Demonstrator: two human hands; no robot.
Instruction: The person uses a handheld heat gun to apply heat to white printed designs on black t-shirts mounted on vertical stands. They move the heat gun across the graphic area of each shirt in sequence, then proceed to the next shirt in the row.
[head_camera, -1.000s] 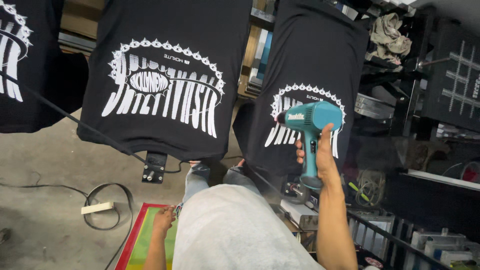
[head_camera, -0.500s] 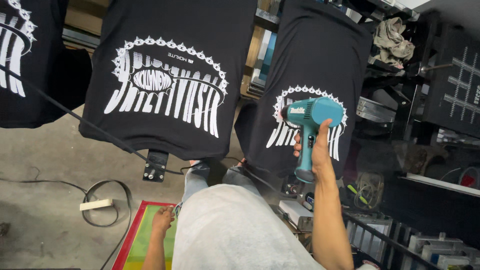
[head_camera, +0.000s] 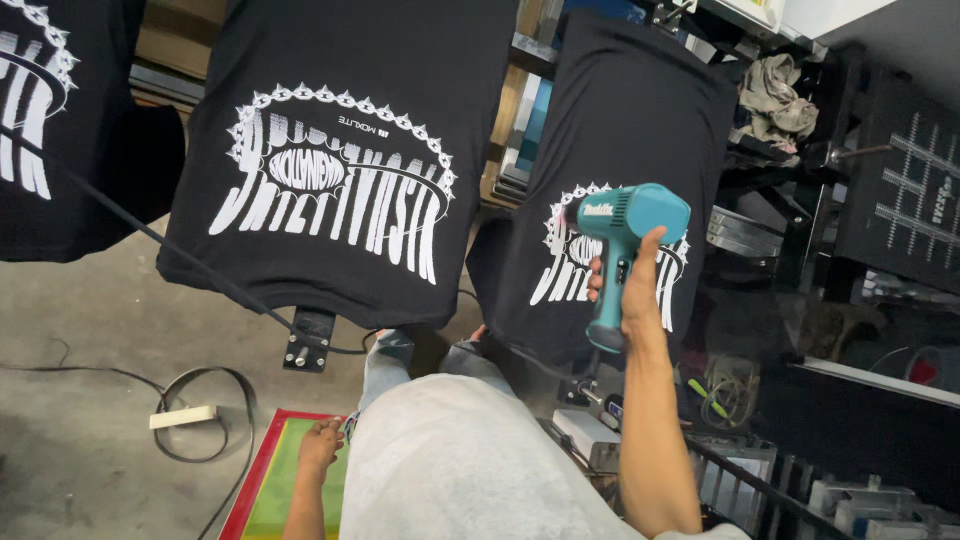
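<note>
Now right hand (head_camera: 632, 290) has raised heat gun (head_camera: 625, 225) slightly

1. The right hand (head_camera: 632, 290) holds a teal plastic heat gun (head_camera: 622, 236) close over the black printed T-shirt on the right pallet (head_camera: 625, 150); little room lies between them.
2. A dark gap (head_camera: 492, 250) separates that shirt from the black printed T-shirt on the middle pallet (head_camera: 340, 150).
3. Below the middle pallet's near edge, a black cable (head_camera: 150, 235) and a metal bracket (head_camera: 308, 340) obstruct.
4. The left hand (head_camera: 320, 445) rests at the red-framed green screen (head_camera: 280, 480), with grey concrete floor (head_camera: 90, 330) open beside it apart from a white power strip (head_camera: 182, 416).
</note>
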